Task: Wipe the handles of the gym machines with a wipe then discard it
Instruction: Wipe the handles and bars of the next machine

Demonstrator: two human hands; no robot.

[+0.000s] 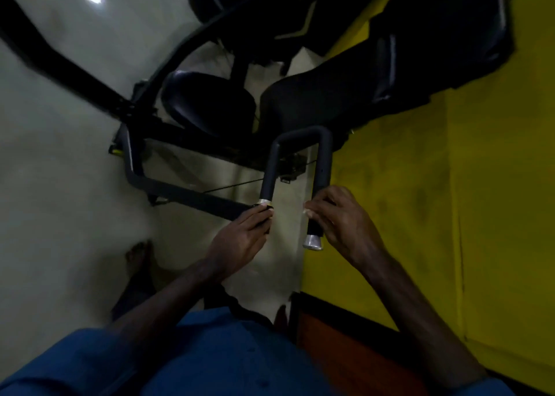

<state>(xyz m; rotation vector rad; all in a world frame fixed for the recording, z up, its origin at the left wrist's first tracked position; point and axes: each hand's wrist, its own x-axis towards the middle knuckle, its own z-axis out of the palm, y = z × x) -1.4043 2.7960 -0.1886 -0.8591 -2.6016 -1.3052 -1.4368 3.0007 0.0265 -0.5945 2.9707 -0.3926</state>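
Note:
A dark U-shaped machine handle points toward me with two grips. My left hand is closed around the left grip, just below its silver ring. My right hand wraps the right grip above its silver end cap. A small white bit of wipe pokes out between my right fingers and the grip. The rest of the wipe is hidden in that hand.
The black gym machine with its seat and frame bars stands ahead on a pale floor. A yellow wall rises on the right. A brown-and-black panel sits low right. My bare foot is on the floor.

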